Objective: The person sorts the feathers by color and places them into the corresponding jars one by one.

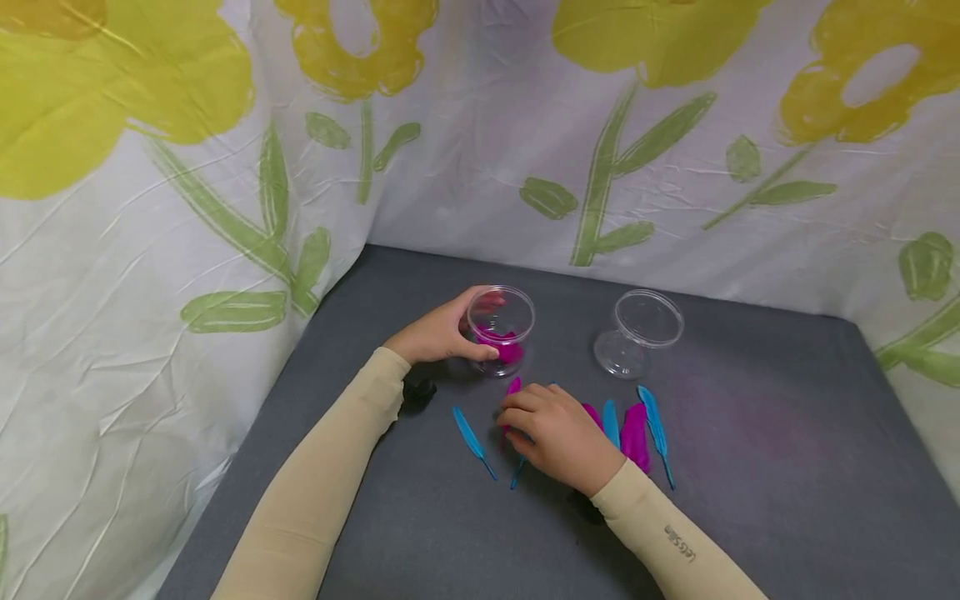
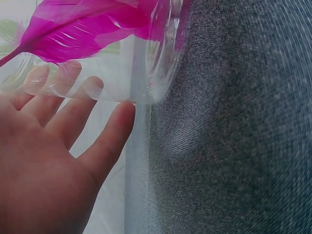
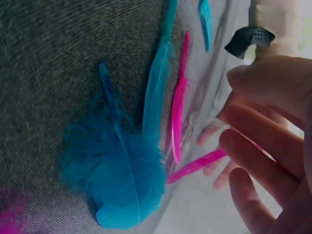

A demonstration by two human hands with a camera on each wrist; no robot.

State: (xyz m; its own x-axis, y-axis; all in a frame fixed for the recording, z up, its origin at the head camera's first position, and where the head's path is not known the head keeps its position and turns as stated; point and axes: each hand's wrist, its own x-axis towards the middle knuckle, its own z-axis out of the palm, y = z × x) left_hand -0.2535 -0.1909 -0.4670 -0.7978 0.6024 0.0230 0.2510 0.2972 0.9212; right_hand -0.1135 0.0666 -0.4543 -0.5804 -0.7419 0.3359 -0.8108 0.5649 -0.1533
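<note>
My left hand (image 1: pixel 442 329) holds a clear plastic jar (image 1: pixel 517 367), thumb in front and fingers behind, in the head view. A magenta feather (image 2: pixel 73 36) lies inside the jar, filling the top of the left wrist view. My right hand (image 1: pixel 558 433) is low over the loose feathers, fingers loosely bent; in the right wrist view nothing shows pinched between thumb and fingers. By its fingertips lies a magenta feather (image 1: pixel 513 386). A fluffy blue feather (image 3: pixel 124 170) and a slim blue feather (image 3: pixel 156 92) lie beside that hand on the grey cloth.
A second clear jar (image 1: pixel 622 354) stands at the back right. Right of my right hand lie a magenta feather (image 1: pixel 635 433) and a blue feather (image 1: pixel 655 421); another blue feather (image 1: pixel 469 433) lies apart at left. A flowered curtain (image 1: pixel 480 167) hangs behind the grey table (image 1: pixel 787 500).
</note>
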